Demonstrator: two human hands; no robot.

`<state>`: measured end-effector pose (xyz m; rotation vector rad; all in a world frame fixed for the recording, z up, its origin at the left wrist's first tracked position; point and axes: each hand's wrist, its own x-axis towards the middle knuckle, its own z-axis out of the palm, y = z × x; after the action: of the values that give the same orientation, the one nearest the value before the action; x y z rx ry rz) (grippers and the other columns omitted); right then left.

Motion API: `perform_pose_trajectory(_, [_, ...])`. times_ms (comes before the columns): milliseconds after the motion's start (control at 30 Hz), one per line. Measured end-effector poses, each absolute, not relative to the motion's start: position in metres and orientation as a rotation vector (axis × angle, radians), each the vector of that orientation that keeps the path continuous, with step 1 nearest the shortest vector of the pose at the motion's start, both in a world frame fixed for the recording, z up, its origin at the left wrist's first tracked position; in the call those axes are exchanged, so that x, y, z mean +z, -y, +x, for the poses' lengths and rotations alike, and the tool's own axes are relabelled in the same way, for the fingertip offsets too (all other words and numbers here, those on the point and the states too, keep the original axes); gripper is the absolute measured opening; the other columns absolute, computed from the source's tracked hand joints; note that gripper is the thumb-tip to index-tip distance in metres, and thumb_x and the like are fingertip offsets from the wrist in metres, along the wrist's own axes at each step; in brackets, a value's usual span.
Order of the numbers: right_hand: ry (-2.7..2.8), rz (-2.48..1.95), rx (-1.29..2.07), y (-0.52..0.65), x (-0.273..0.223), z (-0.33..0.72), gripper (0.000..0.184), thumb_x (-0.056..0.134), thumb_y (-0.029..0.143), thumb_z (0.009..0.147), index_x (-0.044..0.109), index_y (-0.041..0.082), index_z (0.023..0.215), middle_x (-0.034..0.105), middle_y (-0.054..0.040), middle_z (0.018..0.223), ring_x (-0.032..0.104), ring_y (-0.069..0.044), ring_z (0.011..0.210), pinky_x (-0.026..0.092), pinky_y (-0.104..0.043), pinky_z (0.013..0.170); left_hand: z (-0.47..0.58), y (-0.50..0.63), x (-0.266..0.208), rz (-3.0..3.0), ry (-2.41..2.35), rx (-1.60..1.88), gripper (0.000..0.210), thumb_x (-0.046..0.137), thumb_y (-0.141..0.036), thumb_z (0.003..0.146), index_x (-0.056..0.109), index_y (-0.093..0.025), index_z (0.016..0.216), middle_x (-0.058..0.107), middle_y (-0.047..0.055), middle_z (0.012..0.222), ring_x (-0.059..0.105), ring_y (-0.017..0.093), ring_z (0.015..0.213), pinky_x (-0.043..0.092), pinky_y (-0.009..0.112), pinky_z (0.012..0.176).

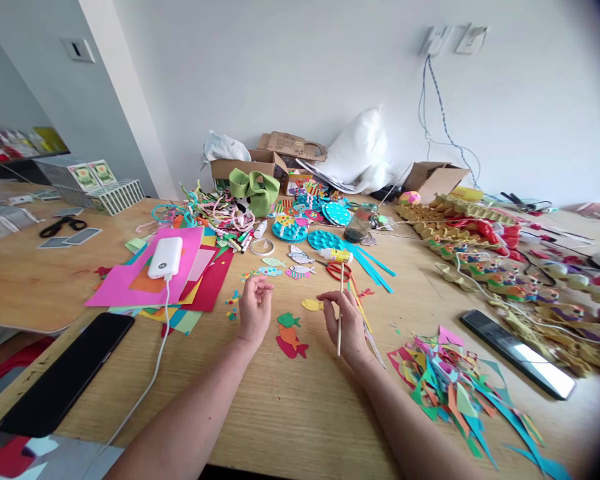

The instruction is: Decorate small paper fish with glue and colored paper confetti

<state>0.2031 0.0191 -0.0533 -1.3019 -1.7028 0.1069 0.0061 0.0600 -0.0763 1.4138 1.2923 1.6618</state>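
Observation:
My right hand (349,323) is closed round a thin pale wooden stick (339,333), held nearly upright. Its fingertips are at the tail end of a yellow paper fish (310,305); whether they pinch it I cannot make out. My left hand (256,303) hovers over the table with loosely curled fingers, and nothing shows in it. Between the hands lie overlapping green (288,321), orange (290,337) and red (293,348) paper fish. Decorated paper fish (300,272) lie beyond, near a glue bottle (336,255) and red-handled scissors (339,271). Small coloured dots (233,307) are beside my left hand.
Coloured paper sheets (215,283) with a white power bank (165,258) lie left, its cable crossing the table. A black phone (67,373) is at front left, another phone (517,353) at right. Paper scraps (450,380) lie front right; a glass jar (361,223) and boxes stand behind.

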Motion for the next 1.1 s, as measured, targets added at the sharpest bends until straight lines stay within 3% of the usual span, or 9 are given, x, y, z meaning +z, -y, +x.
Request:
perform_pose_trajectory(300, [1.793, -1.353, 0.198, -0.035, -0.038, 0.221, 0.015, 0.050, 0.025, 0.090, 0.063, 0.021, 0.094, 0.066, -0.0098, 0.095, 0.064, -0.023, 0.089, 0.051, -0.039, 0.082, 0.015, -0.048, -0.071, 1.895, -1.278, 1.407, 0.039, 0.053, 0.005, 0.060, 0.065, -0.023, 0.084, 0.070, 0.004, 0.087, 0.063, 0.025, 0.092, 0.050, 0.040, 0.086])
perform_pose_trajectory(467, [1.706, -1.357, 0.209, -0.042, -0.033, 0.230, 0.015, 0.049, 0.026, 0.089, 0.063, 0.020, 0.090, 0.070, -0.0089, 0.092, 0.065, -0.024, 0.092, 0.050, -0.039, 0.083, 0.013, -0.052, -0.076, 1.950, -1.337, 1.394, 0.043, 0.049, 0.007, 0.062, 0.065, -0.022, 0.090, 0.070, 0.005, 0.090, 0.062, 0.025, 0.092, 0.049, 0.040, 0.086])
perform_pose_trajectory(667, [1.789, -1.414, 0.111, -0.036, -0.061, 0.232, 0.015, 0.049, 0.021, 0.089, 0.064, 0.020, 0.090, 0.066, -0.0083, 0.086, 0.064, -0.021, 0.079, 0.051, -0.036, 0.075, 0.009, -0.058, -0.079, 1.945, -1.387, 1.434, 0.048, 0.047, 0.006, 0.065, 0.063, -0.022, 0.101, 0.071, 0.005, 0.091, 0.062, 0.024, 0.091, 0.050, 0.039, 0.084])
perform_pose_trajectory(900, [2.069, -1.486, 0.051, -0.031, -0.074, 0.236, 0.019, 0.052, 0.016, 0.090, 0.065, 0.021, 0.103, 0.067, -0.0101, 0.098, 0.060, -0.025, 0.099, 0.049, -0.040, 0.086, 0.010, -0.055, -0.076, 1.967, -1.381, 1.462, 0.049, 0.046, 0.004, 0.066, 0.062, -0.022, 0.104, 0.071, 0.006, 0.091, 0.062, 0.023, 0.089, 0.051, 0.037, 0.081])
perform_pose_trajectory(1100, [2.172, -1.586, 0.050, -0.028, -0.069, 0.228, 0.022, 0.052, 0.014, 0.091, 0.065, 0.023, 0.106, 0.070, -0.0105, 0.098, 0.059, -0.027, 0.103, 0.046, -0.041, 0.089, 0.009, -0.055, -0.075, 1.991, -1.380, 1.472, 0.047, 0.046, 0.004, 0.063, 0.064, -0.024, 0.096, 0.071, 0.003, 0.084, 0.061, 0.023, 0.087, 0.050, 0.037, 0.081])
